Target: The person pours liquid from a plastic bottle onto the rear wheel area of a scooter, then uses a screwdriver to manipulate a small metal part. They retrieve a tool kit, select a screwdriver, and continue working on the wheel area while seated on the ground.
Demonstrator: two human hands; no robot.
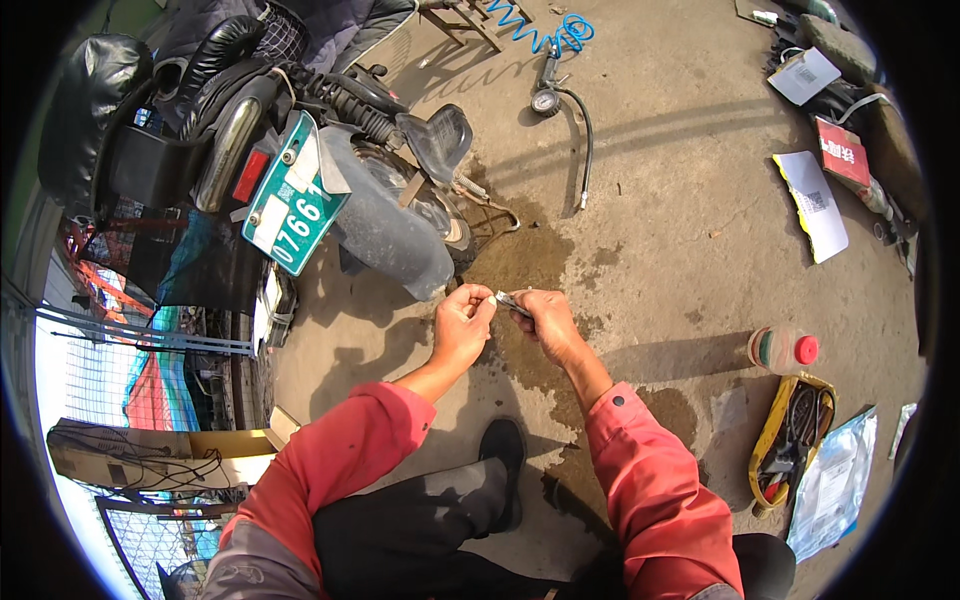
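Note:
My left hand is closed in a pinch above the ground, thumb and forefinger together. Whatever it may hold is too small to name. Close by on its right, my right hand is wrapped round a slim grey metal tool, whose tip points towards the left fingertips. A tiny pale bit shows where the two hands nearly meet; I cannot make out its kind. Just beyond my hands stands a scooter, its dark rear mudguard and green licence plate turned towards me. The rear wheel shows partly behind the mudguard.
A tyre inflator with gauge lies ahead on a blue coiled hose. At right are a red-capped bottle, a yellow tool tray and a silvery bag. Damp patches mark the concrete. An open box sits left.

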